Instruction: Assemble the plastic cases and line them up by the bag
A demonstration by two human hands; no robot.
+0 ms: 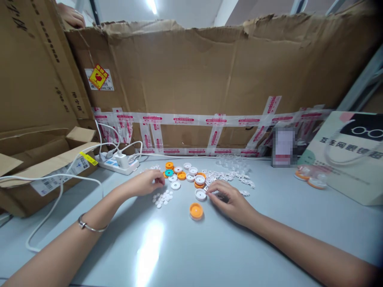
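Note:
My left hand (pixel 149 182) is over the table with its fingers curled together, just left of a teal-centred ring (pixel 169 173); whatever lies between its fingertips is hidden. Thumb and forefinger of my right hand (pixel 230 201) pinch together at the right rim of a white round cap (pixel 200 195), which rests on the table. Closer to me sits an orange round cap (pixel 196 211) with a clear base. Several white and orange caps (pixel 181 175) lie between the hands. Small white discs (pixel 163 198) are scattered below my left hand.
Behind my right hand spread white perforated pieces (pixel 230 175) and clear cups (pixel 233 162). A power strip (pixel 121 164) with white cables and an open carton (pixel 54 167) stand left. Right are orange-and-clear parts (pixel 312 178) and a paper bag (pixel 347 159). A cardboard wall (pixel 191 79) closes the back; another person's hand (pixel 71 16) grips its top.

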